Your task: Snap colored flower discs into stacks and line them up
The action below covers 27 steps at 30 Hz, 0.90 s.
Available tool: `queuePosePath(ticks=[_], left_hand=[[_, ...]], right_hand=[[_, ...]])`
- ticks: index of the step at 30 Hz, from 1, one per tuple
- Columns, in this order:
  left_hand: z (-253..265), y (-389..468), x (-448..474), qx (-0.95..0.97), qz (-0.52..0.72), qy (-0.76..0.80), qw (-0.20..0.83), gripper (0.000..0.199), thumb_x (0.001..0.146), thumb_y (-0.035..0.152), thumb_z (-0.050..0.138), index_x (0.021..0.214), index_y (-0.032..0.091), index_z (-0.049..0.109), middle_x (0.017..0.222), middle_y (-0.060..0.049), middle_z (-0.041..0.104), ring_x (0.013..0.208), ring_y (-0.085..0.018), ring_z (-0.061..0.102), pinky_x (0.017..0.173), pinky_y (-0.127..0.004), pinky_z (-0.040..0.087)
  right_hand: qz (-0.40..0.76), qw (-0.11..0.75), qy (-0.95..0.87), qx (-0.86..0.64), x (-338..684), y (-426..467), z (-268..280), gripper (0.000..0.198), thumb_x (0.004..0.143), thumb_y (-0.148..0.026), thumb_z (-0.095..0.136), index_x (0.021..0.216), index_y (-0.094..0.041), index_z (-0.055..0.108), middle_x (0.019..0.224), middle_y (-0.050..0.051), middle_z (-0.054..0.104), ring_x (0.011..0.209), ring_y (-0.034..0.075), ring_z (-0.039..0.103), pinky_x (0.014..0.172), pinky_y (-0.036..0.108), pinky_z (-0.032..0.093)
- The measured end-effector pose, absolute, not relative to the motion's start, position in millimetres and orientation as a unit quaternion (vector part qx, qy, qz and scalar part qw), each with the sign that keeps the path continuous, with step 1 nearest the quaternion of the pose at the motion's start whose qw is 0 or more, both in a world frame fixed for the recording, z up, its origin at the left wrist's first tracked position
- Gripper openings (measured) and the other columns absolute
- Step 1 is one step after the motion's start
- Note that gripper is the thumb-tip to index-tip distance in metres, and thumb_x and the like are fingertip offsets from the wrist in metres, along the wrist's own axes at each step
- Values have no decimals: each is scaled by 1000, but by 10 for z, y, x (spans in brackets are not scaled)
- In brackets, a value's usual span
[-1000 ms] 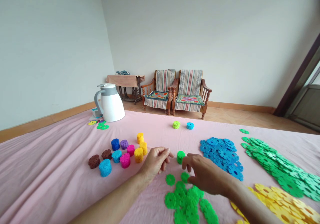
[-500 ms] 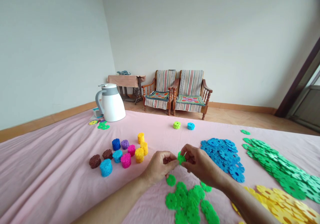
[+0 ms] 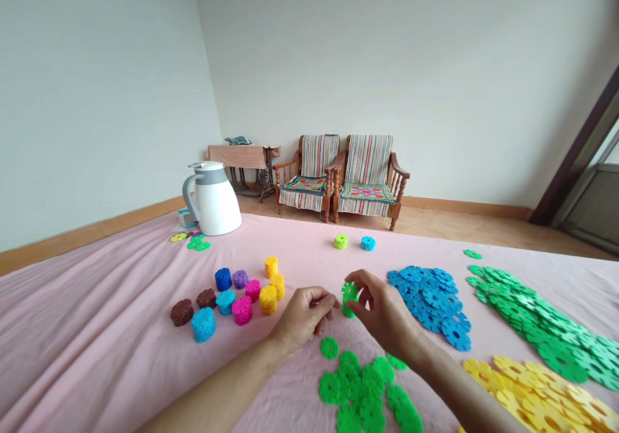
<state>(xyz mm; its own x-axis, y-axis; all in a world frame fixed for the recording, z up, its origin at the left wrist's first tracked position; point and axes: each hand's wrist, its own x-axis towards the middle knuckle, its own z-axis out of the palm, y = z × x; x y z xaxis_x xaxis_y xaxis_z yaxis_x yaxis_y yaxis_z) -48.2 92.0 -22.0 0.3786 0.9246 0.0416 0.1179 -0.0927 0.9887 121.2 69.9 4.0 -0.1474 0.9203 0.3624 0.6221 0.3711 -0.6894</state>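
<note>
On the pink cloth [image 3: 290, 388], the right hand [image 3: 383, 309] had its grip pinching a green disc [image 3: 348, 289] at the top of a small green stack [image 3: 348, 312]. Just beside it, the left hand [image 3: 304, 316] had its grip pressed together (thumb against forefinger). Loose green pieces [image 3: 349, 381] lay nearer, blue ones [image 3: 430, 298] to the right.

Place: home | wooden armchairs [image 3: 367, 165] | patterned seat covers [image 3: 367, 192] | cloth-draped table [image 3: 235, 156] | white jug [image 3: 218, 206]

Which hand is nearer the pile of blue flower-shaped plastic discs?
Right. The right hand is just left of the blue disc pile; the left hand is farther left, beyond the green disc stack.
</note>
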Motion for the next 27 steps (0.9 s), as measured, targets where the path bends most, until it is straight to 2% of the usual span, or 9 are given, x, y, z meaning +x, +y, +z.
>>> queuePosePath(ticks=[3, 6, 9, 12, 15, 22, 27], left_hand=[[-267, 911, -461, 650, 386, 430, 493, 29, 79, 38, 51, 82, 11, 62, 63, 1, 56, 33, -4, 44, 31, -16, 26], [-325, 913, -449, 666, 381, 436, 470, 19, 76, 24, 48, 83, 12, 62, 72, -1, 62, 34, -4, 48, 30, -15, 28], [-343, 913, -448, 666, 377, 447, 464, 22, 73, 15, 44, 85, 12, 62, 63, 1, 60, 32, -4, 47, 29, -13, 28], [-319, 901, -449, 660, 373, 453, 469, 25, 72, 14, 42, 86, 12, 62, 49, 5, 54, 29, -5, 43, 28, -13, 29], [-296, 890, -448, 658, 371, 454, 472, 24, 72, 14, 42, 84, 12, 62, 45, 6, 51, 28, -5, 41, 28, -13, 29], [-322, 908, -446, 659, 373, 452, 472, 20, 71, 17, 44, 80, 13, 61, 65, 0, 62, 32, -5, 48, 27, -13, 30], [-343, 898, -453, 687, 362, 454, 438, 20, 70, 12, 42, 73, 14, 62, 38, 7, 47, 29, -8, 44, 30, -14, 29]], right_hand=[[190, 407, -688, -570, 1308, 797, -44, 22, 70, -24, 56, 92, -20, 56, 89, 2, 61, 65, 12, 58, 60, 25, 43], [211, 397, -679, -581, 1369, 860, -141, 21, 69, -28, 57, 88, -20, 58, 88, 3, 62, 70, 15, 60, 61, 26, 44], [226, 385, -687, -574, 1357, 869, -192, 21, 68, -28, 58, 87, -20, 60, 86, 2, 63, 71, 15, 60, 61, 26, 44], [223, 379, -694, -570, 1311, 848, -181, 21, 66, -27, 58, 86, -20, 61, 86, 2, 63, 72, 15, 60, 63, 27, 44], [215, 370, -701, -571, 1279, 825, -152, 21, 66, -26, 58, 86, -20, 61, 86, 2, 62, 73, 15, 59, 64, 27, 44], [216, 356, -706, -573, 1292, 810, -145, 29, 65, -26, 59, 93, -21, 58, 91, 3, 62, 77, 17, 59, 68, 30, 44], [213, 343, -725, -558, 1286, 787, -204, 51, 61, -17, 60, 111, -22, 50, 99, 4, 61, 88, 18, 58, 77, 32, 44]])
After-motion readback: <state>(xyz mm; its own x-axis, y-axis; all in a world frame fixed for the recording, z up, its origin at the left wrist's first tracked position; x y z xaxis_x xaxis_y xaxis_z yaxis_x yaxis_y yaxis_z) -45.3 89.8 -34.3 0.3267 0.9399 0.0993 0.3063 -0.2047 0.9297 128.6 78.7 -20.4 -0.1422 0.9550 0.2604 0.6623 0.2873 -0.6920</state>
